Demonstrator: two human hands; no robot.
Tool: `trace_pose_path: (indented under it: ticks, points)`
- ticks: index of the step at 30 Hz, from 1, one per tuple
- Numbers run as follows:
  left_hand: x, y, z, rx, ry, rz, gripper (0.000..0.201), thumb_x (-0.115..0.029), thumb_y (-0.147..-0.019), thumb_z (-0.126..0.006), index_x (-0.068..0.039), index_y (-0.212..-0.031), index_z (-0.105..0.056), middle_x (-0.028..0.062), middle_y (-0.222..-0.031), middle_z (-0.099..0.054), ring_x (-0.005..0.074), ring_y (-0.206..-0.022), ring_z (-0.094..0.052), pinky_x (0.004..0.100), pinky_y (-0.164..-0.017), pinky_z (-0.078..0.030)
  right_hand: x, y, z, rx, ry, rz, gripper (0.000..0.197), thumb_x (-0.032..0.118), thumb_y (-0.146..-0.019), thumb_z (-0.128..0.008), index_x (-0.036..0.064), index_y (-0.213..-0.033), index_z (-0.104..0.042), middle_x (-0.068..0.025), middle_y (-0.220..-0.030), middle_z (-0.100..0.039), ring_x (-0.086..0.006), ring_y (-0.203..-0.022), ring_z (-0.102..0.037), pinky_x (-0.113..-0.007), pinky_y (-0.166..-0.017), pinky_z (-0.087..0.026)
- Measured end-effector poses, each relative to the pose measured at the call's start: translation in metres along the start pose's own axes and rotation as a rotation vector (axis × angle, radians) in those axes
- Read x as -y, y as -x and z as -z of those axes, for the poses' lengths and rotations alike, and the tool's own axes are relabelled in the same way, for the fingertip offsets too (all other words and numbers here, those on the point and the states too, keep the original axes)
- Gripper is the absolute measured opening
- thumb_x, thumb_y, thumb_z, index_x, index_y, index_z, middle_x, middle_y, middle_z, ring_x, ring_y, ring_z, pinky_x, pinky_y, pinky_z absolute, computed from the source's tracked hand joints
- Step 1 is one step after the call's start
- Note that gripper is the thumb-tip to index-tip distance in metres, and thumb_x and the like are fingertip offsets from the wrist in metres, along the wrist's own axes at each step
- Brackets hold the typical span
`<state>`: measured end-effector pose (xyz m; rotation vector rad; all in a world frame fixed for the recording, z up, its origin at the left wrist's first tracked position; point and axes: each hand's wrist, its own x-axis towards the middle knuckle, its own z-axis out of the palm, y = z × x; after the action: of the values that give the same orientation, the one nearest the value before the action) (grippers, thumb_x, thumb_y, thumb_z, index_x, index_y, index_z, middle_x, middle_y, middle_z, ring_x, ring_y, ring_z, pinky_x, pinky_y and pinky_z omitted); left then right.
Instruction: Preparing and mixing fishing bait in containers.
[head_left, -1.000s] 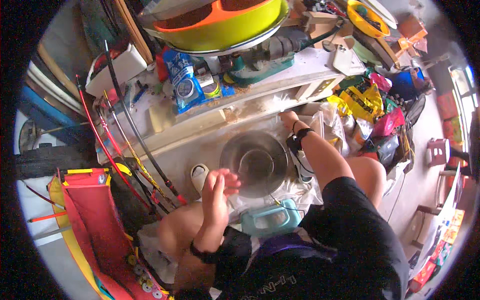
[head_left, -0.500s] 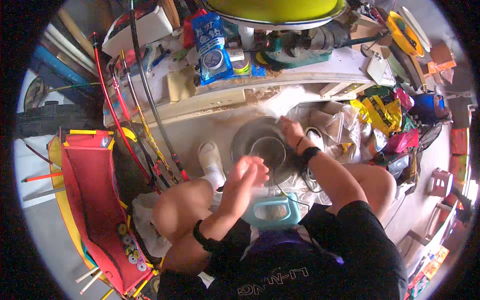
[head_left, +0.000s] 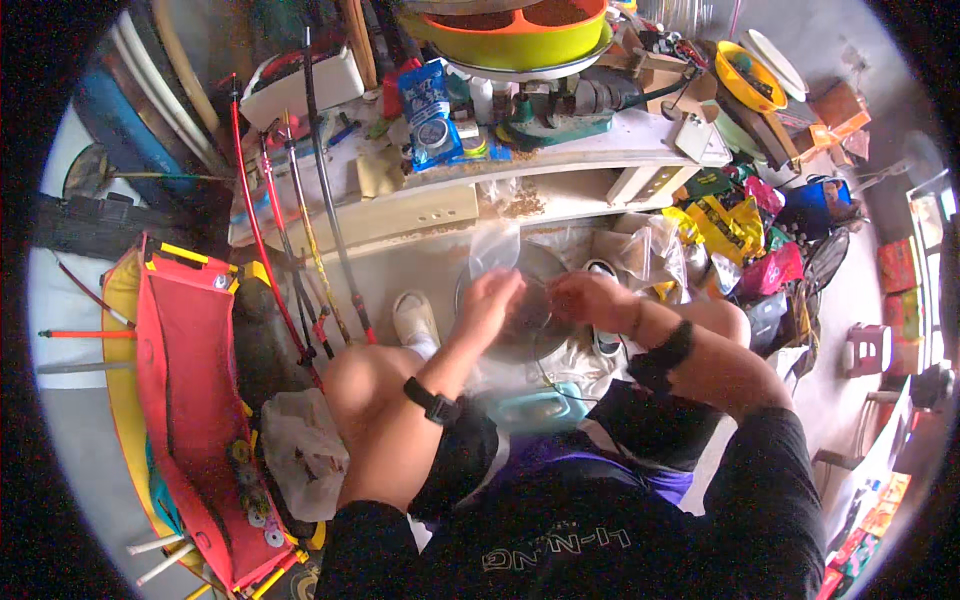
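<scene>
Clear plastic bag (head_left: pixel 496 248), in head view, above far-left part of round dark basin (head_left: pixel 522 335). Left hand (head_left: pixel 488 308), fingers curled, grips bag at near edge. Right hand (head_left: pixel 597 302) just to right, fingers bent inward; blurred, cannot tell if gripping. Table (head_left: pixel 640 152) on far side.

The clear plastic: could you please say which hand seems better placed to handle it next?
Probably the left hand: the clear plastic shows right beside it, while the right hand is farther off.
</scene>
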<state>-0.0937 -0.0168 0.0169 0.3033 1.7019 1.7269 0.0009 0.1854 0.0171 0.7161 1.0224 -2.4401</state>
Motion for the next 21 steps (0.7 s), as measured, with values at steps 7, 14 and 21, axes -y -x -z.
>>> trace_pose_path:
  ticks: [7, 14, 21]
  points:
    - [-0.012, -0.031, 0.039, -0.420, 0.102, -0.168, 0.044, -0.041, -0.099, -0.046, -0.006, -0.076, -0.060, 0.0030, -0.078, -0.065, 0.0106, -0.066, -0.056, 0.0236, -0.062, -0.045, 0.035, 0.110, -0.013, 0.390, -0.124, 0.392, 0.028, 0.026, -0.095, -0.049, 0.0051, -0.111, -0.057, -0.0116, -0.098, -0.064, -0.0251, -0.088, -0.062, -0.035, -0.079, -0.049]
    - [0.018, -0.029, 0.026, -0.470, 0.152, -0.113, 0.014, -0.021, -0.094, -0.058, -0.010, -0.103, -0.060, -0.0026, -0.084, -0.061, 0.0083, -0.071, -0.059, 0.0208, -0.057, -0.046, 0.007, 0.074, 0.010, -0.199, -0.450, 0.684, 0.013, 0.019, -0.093, -0.050, 0.0085, -0.088, -0.057, -0.0017, -0.074, -0.056, -0.0143, -0.067, -0.053, -0.027, -0.063, -0.045]
    - [0.045, -0.058, 0.002, -0.219, -0.949, -0.464, 0.028, -0.027, -0.082, -0.066, -0.003, -0.097, -0.068, 0.0156, -0.090, -0.070, 0.0256, -0.077, -0.068, 0.0363, -0.071, -0.052, 0.004, 0.075, -0.026, -0.079, -0.132, 0.483, 0.005, 0.009, -0.090, -0.054, 0.0044, -0.091, -0.056, -0.0024, -0.076, -0.056, -0.0118, -0.066, -0.053, -0.024, -0.062, -0.041]
